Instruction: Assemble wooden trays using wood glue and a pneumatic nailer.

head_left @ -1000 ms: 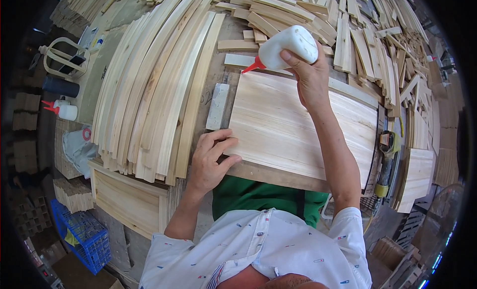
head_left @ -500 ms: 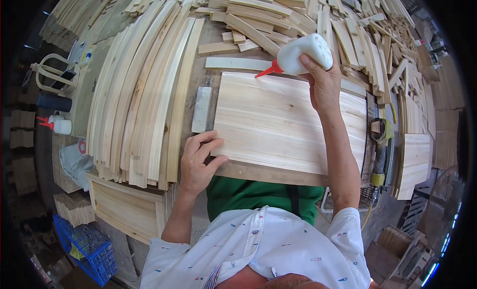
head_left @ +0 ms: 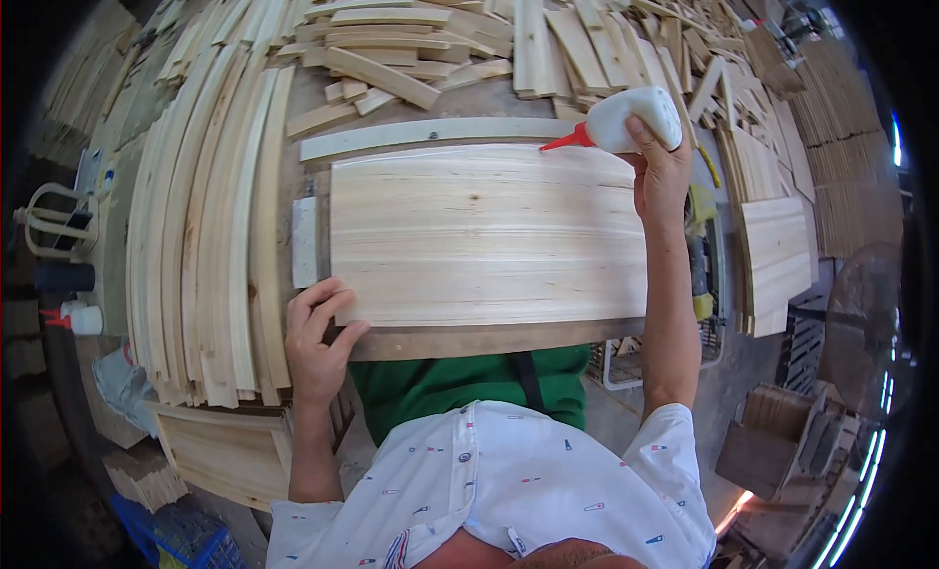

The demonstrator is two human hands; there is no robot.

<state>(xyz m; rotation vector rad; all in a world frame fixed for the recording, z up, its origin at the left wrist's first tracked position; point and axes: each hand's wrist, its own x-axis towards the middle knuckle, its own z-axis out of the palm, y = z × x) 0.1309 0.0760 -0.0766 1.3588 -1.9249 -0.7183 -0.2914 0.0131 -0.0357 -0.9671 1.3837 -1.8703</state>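
Note:
My right hand (head_left: 661,178) is wrapped round a white glue bottle (head_left: 624,122), tilted with its red nozzle pointing left and down. The nozzle tip is at the far edge of a pale wooden panel (head_left: 479,246), right of that edge's middle. A thin whitish line shows along the far edge to the left of the tip. My left hand (head_left: 318,342) lies at the panel's near left corner, fingers stretched and thumb apart. Behind the panel runs a long whitish strip (head_left: 430,136), and a short one (head_left: 304,241) stands along its left side.
Long wooden slats (head_left: 201,217) lie stacked at the left. Loose wood offcuts (head_left: 391,55) are heaped at the back. Boards (head_left: 776,256) are piled at the right. Another red-tipped bottle (head_left: 86,320) stands far left; a blue crate (head_left: 186,540) sits low at the left.
My right hand has carried the glue bottle rightward, its nozzle following the panel's far edge. My left hand stays at the near left corner. The whole view has shifted.

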